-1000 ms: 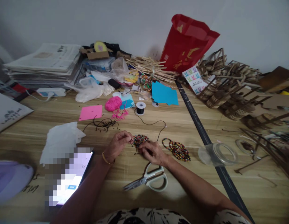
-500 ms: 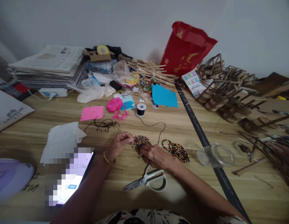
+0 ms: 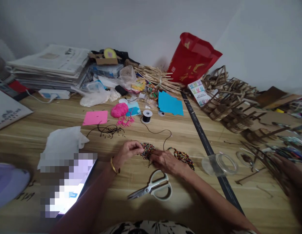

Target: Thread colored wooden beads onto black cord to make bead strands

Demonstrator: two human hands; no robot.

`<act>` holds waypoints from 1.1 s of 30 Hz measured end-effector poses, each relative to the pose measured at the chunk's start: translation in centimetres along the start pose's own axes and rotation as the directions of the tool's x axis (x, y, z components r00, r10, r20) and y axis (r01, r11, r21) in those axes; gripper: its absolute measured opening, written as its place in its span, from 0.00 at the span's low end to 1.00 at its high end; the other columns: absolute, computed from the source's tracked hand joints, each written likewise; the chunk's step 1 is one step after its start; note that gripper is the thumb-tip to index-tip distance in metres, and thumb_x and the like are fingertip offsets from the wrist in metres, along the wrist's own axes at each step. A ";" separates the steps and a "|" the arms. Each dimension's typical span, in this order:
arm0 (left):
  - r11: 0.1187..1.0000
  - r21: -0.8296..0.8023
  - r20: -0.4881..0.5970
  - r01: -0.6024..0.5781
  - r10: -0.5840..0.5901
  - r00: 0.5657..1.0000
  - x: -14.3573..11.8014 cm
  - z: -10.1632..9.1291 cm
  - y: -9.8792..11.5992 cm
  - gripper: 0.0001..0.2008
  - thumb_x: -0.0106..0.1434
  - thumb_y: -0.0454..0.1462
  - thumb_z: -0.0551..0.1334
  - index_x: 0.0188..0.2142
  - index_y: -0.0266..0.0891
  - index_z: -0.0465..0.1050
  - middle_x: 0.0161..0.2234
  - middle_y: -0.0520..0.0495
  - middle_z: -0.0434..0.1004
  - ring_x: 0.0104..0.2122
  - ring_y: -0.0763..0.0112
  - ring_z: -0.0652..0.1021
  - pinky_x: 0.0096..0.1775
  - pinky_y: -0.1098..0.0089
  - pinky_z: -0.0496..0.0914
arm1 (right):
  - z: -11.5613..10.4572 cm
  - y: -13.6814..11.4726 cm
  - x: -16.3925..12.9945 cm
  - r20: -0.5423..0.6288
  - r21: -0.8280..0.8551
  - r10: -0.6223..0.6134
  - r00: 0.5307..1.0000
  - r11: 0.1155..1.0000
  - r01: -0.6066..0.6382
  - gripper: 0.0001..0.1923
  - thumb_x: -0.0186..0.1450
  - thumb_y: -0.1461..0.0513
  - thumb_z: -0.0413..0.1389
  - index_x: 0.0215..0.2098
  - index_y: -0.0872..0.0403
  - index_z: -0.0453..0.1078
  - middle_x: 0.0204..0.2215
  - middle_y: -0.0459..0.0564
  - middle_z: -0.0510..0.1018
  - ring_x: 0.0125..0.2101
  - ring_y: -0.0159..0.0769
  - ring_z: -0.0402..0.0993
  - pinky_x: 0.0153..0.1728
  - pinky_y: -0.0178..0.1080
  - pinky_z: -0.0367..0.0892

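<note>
Near the table's [image 3: 214,130] front edge, both hands pinch a beaded piece [image 3: 147,150]: left hand [image 3: 127,152] fingertips closed on its left side, right hand [image 3: 165,161] curled over its right. Black cord [image 3: 163,131] trails to a spool [image 3: 147,116]. A tug could snag the cord and spill beads. Scissors [image 3: 154,188] lie just nearer.

Matt wooden table [image 3: 190,130], glossy beads [image 3: 147,149]

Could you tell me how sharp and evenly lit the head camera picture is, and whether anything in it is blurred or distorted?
Head view: soft, even light, no glare; the multicoloured beaded piece between the left hand and right hand is fairly sharp; the edges smear, as at the lilac rounded object; the black table seam splays outward from wide-angle distortion; the tablet screen is pixelated.
</note>
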State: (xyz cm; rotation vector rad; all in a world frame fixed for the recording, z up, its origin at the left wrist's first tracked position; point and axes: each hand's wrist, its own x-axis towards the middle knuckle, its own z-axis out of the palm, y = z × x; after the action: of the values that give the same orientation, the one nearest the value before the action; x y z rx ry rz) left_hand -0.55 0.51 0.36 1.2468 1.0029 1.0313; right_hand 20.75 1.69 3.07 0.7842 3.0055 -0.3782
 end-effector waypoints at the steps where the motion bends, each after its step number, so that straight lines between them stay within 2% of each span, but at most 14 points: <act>1: 0.999 0.033 -0.001 -0.012 0.012 1.000 0.0 0.1 -0.1 0.08 0.50 0.37 0.66 0.24 0.34 0.70 0.22 0.51 0.71 0.25 0.74 0.69 0.30 0.73 0.64 | 0.1 -0.1 -0.1 -0.013 0.000 0.006 1.000 1.000 -0.006 0.06 0.61 0.70 0.52 0.33 0.55 0.66 0.33 0.49 0.73 0.32 0.32 0.68 0.25 0.32 0.54; 7: 0.961 0.253 -0.013 -0.113 0.120 0.993 -0.2 0.8 0.6 0.07 0.53 0.37 0.64 0.24 0.34 0.72 0.24 0.48 0.74 0.26 0.71 0.72 0.31 0.72 0.65 | 0.3 -0.4 -0.7 -0.039 0.025 -0.001 0.999 1.000 0.002 0.06 0.61 0.70 0.51 0.36 0.55 0.66 0.35 0.50 0.73 0.35 0.33 0.68 0.29 0.33 0.57; 11: 0.887 0.421 0.033 -0.189 0.194 0.981 -0.7 1.1 2.2 0.06 0.55 0.36 0.62 0.25 0.35 0.73 0.25 0.49 0.75 0.27 0.71 0.73 0.33 0.72 0.65 | 0.1 -0.6 -1.2 0.020 0.003 0.017 1.000 1.000 -0.017 0.07 0.63 0.69 0.51 0.37 0.54 0.67 0.35 0.50 0.73 0.38 0.34 0.67 0.33 0.33 0.58; 14: 0.823 0.531 0.054 -0.201 0.204 0.977 -1.2 1.6 3.3 0.03 0.55 0.32 0.62 0.26 0.35 0.72 0.27 0.49 0.76 0.30 0.71 0.74 0.35 0.73 0.65 | 0.0 -0.9 -1.5 0.076 -0.002 0.048 0.996 0.999 -0.048 0.07 0.64 0.67 0.49 0.38 0.53 0.67 0.34 0.50 0.73 0.38 0.34 0.67 0.32 0.33 0.58; 17: 0.720 0.654 0.126 -0.232 0.200 0.972 -1.6 2.4 4.2 0.03 0.56 0.31 0.61 0.27 0.36 0.72 0.29 0.49 0.76 0.32 0.71 0.74 0.36 0.73 0.65 | -0.1 -1.1 -1.8 0.096 0.005 0.063 0.993 0.998 -0.064 0.08 0.65 0.67 0.49 0.40 0.53 0.67 0.36 0.50 0.73 0.38 0.35 0.67 0.33 0.33 0.58; 20: 0.556 0.782 0.228 -0.280 0.163 0.960 -1.8 3.0 4.7 0.05 0.58 0.30 0.58 0.27 0.36 0.71 0.29 0.49 0.75 0.32 0.70 0.74 0.36 0.71 0.65 | -0.1 -1.1 -2.3 0.097 -0.004 0.079 0.992 0.997 -0.079 0.08 0.65 0.67 0.48 0.39 0.53 0.68 0.37 0.51 0.73 0.39 0.35 0.67 0.35 0.34 0.58; 23: 0.405 0.850 0.313 -0.337 0.125 0.941 -1.8 3.2 4.6 0.05 0.60 0.32 0.57 0.29 0.36 0.71 0.31 0.47 0.74 0.34 0.67 0.73 0.38 0.69 0.65 | -0.2 -0.7 -3.0 0.100 -0.023 0.110 0.989 0.994 -0.109 0.07 0.66 0.65 0.49 0.38 0.53 0.69 0.36 0.51 0.74 0.38 0.35 0.68 0.33 0.33 0.58; 25: 0.352 0.862 0.352 -0.366 0.105 0.930 -1.7 3.0 4.1 0.05 0.61 0.32 0.56 0.30 0.36 0.71 0.31 0.47 0.74 0.35 0.66 0.73 0.40 0.68 0.64 | -0.4 -0.4 -3.5 0.113 -0.032 0.154 0.982 0.988 -0.151 0.07 0.66 0.63 0.50 0.37 0.54 0.70 0.34 0.51 0.74 0.35 0.35 0.69 0.31 0.33 0.58; 27: 0.340 0.859 0.372 -0.382 0.097 0.923 -1.6 2.7 3.6 0.05 0.61 0.33 0.57 0.31 0.36 0.71 0.32 0.47 0.74 0.36 0.66 0.73 0.41 0.67 0.64 | -0.7 -0.2 -3.8 0.116 -0.021 0.200 0.973 0.980 -0.198 0.08 0.66 0.61 0.50 0.35 0.54 0.71 0.33 0.52 0.74 0.33 0.35 0.70 0.30 0.33 0.58; 29: 0.372 0.851 0.358 -0.371 0.108 0.928 -1.5 2.5 3.1 0.05 0.60 0.32 0.57 0.30 0.37 0.71 0.31 0.47 0.74 0.36 0.66 0.73 0.41 0.67 0.64 | -1.0 -0.3 -3.7 0.082 0.048 0.218 0.973 0.974 -0.222 0.07 0.65 0.61 0.52 0.36 0.54 0.71 0.34 0.52 0.75 0.32 0.35 0.70 0.30 0.33 0.58; 31: 0.451 0.830 0.306 -0.328 0.124 0.944 -1.4 2.5 2.8 0.05 0.59 0.32 0.58 0.29 0.37 0.71 0.30 0.48 0.74 0.35 0.67 0.73 0.40 0.69 0.64 | -1.0 -0.5 -3.1 0.007 0.201 0.221 0.975 0.955 -0.218 0.08 0.63 0.61 0.54 0.40 0.53 0.70 0.36 0.50 0.75 0.33 0.33 0.71 0.31 0.32 0.59; 33: 0.552 0.789 0.234 -0.270 0.137 0.963 -1.3 2.6 2.5 0.05 0.59 0.31 0.58 0.28 0.37 0.72 0.29 0.49 0.74 0.34 0.69 0.74 0.38 0.71 0.65 | -0.4 -0.9 -2.1 -0.073 0.419 0.271 0.960 0.882 -0.217 0.11 0.61 0.62 0.55 0.43 0.54 0.68 0.32 0.48 0.75 0.29 0.31 0.70 0.29 0.31 0.60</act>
State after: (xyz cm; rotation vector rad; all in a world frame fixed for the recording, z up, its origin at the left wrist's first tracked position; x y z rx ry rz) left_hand 1.57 -1.27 3.04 2.2285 1.2973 0.5982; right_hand 22.16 0.03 3.82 1.2462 2.9189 -1.0020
